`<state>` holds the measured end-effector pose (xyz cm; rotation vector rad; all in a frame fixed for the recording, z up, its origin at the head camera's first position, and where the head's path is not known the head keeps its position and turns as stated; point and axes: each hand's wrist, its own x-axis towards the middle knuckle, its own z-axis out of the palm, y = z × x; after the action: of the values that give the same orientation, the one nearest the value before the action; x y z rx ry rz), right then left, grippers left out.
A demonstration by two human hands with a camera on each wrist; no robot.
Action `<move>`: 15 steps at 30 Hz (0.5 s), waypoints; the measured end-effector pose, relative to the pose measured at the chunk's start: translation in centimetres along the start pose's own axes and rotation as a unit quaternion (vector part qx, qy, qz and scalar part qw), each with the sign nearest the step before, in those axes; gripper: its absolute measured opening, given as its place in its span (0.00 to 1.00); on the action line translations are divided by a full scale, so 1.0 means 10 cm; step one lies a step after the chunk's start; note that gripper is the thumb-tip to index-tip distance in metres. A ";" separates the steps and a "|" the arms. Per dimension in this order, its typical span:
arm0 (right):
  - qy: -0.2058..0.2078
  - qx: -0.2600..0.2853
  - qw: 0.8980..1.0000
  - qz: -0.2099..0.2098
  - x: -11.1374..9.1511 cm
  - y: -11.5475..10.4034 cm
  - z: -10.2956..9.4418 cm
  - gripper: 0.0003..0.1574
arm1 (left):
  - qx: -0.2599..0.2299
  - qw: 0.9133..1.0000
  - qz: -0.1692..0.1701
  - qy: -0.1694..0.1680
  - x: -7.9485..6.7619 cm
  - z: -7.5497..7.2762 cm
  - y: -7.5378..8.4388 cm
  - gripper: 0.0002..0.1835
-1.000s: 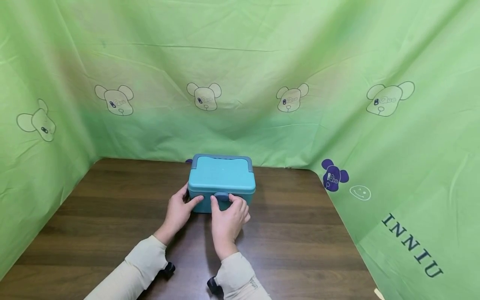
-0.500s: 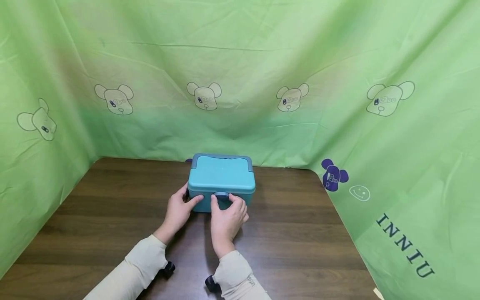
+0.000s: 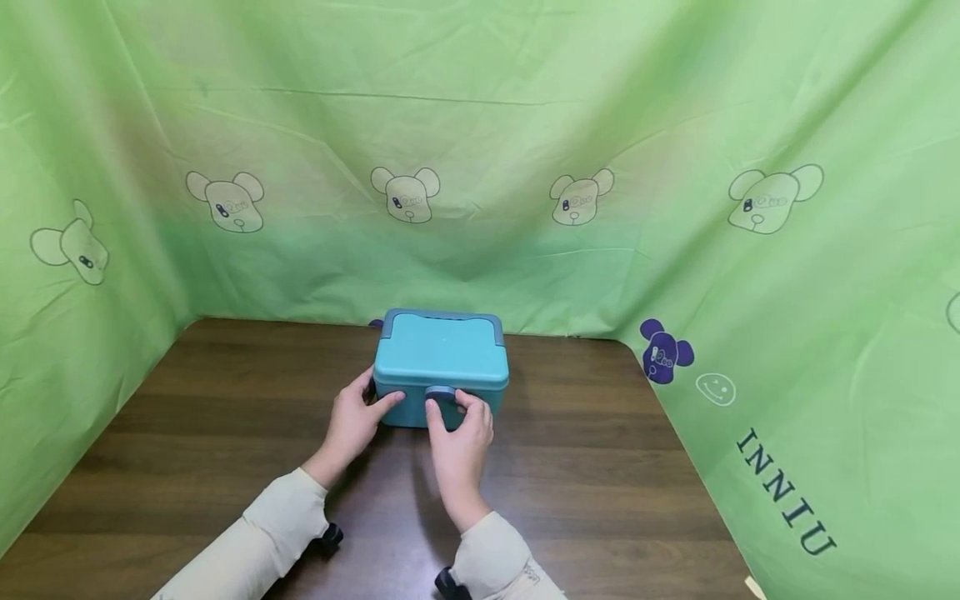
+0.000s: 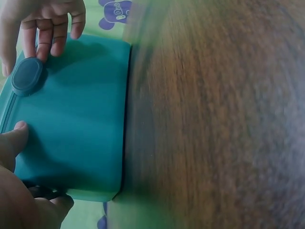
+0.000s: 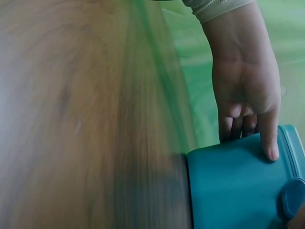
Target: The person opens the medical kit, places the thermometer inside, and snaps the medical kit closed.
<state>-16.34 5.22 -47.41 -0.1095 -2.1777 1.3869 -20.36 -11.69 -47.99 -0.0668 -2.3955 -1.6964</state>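
Note:
A teal lunch box (image 3: 442,346) with a blue-grey carry handle (image 3: 442,315) stands upright on the table, its lid down. At its front left corner my left hand (image 3: 351,425) holds the box, thumb on the front wall and fingers round the left side. My right hand (image 3: 459,454) is at the oval front latch (image 3: 440,392), with thumb and index finger at the latch's two ends. In the left wrist view the latch (image 4: 27,76) lies by the right fingertips; the other right fingers hang loosely curled. What is inside the box is hidden.
The box sits near the back of a dark wooden table (image 3: 600,467). Green printed cloth (image 3: 495,275) hangs behind the table and along both sides. A small pale object (image 3: 755,587) shows at the right front edge.
My right wrist has swung to the right, and its thumb has shifted slightly rightward along the latch. The left hand keeps its hold, and the lid stays down. The head view has shifted slightly.

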 end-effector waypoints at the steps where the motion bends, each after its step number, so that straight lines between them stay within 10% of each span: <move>1: -0.013 0.010 1.000 -0.008 0.01 0.02 -0.03 0.26 | 0.001 1.000 0.000 0.000 0.00 0.00 0.00 0.41; 8: -0.127 0.044 0.989 -0.066 0.17 0.17 -0.36 0.23 | 0.018 1.000 0.000 -0.016 0.01 -0.04 -0.01 0.41; 15: -0.262 0.034 0.956 -0.127 0.39 0.29 -0.68 0.26 | 0.035 0.999 0.012 -0.025 0.01 -0.10 0.01 0.36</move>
<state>-16.90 13.45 -46.15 0.6106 -2.4410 1.4536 -20.30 -12.61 -47.59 -0.1284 -2.4775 -1.6178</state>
